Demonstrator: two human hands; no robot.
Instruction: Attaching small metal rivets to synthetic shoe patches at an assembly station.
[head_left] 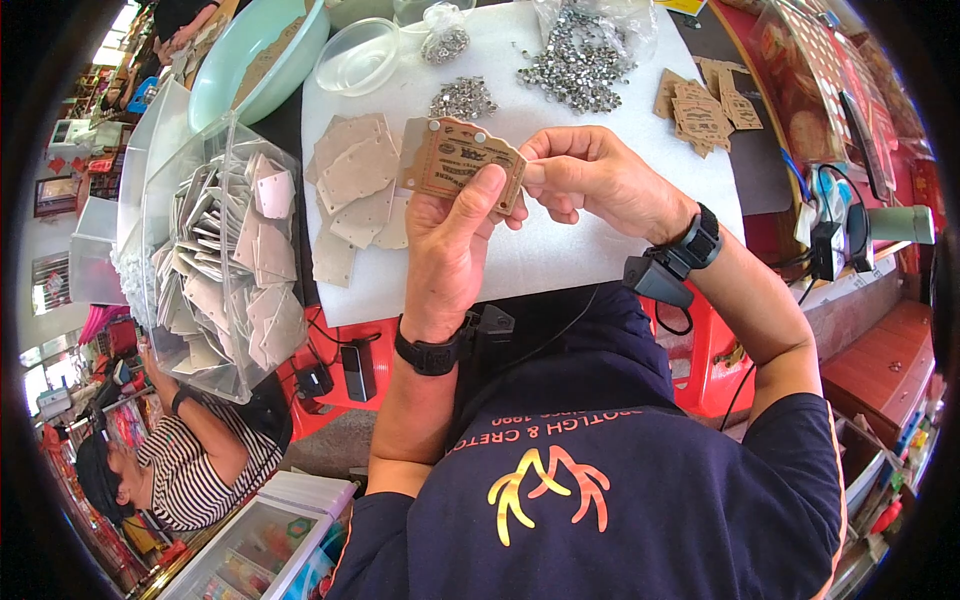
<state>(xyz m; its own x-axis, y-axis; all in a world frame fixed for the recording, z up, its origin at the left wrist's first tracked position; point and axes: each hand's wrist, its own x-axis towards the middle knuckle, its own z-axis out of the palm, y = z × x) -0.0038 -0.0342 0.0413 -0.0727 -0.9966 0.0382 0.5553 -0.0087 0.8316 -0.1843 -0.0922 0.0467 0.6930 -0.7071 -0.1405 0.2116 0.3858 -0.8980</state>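
Two hands meet over a brown card tag (462, 163), seen from the head camera: the left hand (448, 250) grips it from below, thumb across its face, long axis running left to right. The right hand (590, 180) pinches the tag's right end, fingers closed. Beyond, on the white surface (560, 250), lie blank tags (352, 190) and metal eyelets (575, 65).

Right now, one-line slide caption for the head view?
Left hand holds a stack of brown card tags while right hand pinches its edge, above a white mat.
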